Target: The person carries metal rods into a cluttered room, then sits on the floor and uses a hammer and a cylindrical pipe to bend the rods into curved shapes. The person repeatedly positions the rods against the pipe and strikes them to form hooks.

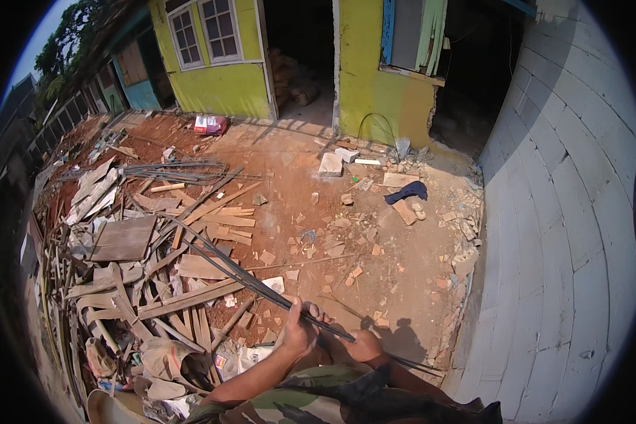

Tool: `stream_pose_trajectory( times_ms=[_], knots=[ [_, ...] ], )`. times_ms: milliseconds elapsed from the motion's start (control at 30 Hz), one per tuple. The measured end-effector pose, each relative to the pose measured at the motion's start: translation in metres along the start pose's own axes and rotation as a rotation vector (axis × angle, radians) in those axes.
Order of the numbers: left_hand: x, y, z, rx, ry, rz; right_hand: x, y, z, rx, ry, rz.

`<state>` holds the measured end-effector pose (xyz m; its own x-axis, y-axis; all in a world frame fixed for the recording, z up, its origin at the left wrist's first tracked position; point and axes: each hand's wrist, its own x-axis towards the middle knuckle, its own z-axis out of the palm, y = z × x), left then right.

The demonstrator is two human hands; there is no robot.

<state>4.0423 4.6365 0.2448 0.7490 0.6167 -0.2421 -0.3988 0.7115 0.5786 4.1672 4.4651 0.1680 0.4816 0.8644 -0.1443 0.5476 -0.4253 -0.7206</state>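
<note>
A bundle of long dark rods (237,272) crosses in front of me at a slant, from the debris at the upper left to the lower right. My left hand (302,326) is closed on the bundle near my body, its thumb raised along the near side. Just to its right and a little lower, my right hand (360,346) also grips the bundle, and the rods extend beyond it toward the foot of the block wall. Camouflage-patterned cloth (311,403) shows below my hands.
Broken boards (124,237) heap on the left, near more rods (162,172). Rubble, white blocks (330,165) and dark cloth (406,192) lie on the dirt. A yellow-green building (364,85) with open doorways stands ahead; a grey block wall (544,247) rises on the right.
</note>
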Motion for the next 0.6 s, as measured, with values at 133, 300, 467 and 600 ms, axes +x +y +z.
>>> stream_pose_trajectory(
  times_ms=[133, 300, 467, 600],
  knots=[
    [0.121, 0.045, 0.028, -0.03, -0.063, 0.023, 0.142, -0.006, -0.031, 0.042, 0.024, -0.105],
    [0.282, 0.141, 0.061, 0.042, -0.126, 0.308, 0.345, -0.063, -0.098, 0.045, -0.068, -0.153],
    [0.411, 0.257, 0.103, 0.18, -0.091, 0.487, 0.511, -0.103, -0.153, 0.04, 0.031, -0.322],
    [0.491, 0.342, 0.104, 0.333, -0.044, 0.634, 0.596, -0.073, -0.176, 0.06, 0.069, -0.255]
  ],
)
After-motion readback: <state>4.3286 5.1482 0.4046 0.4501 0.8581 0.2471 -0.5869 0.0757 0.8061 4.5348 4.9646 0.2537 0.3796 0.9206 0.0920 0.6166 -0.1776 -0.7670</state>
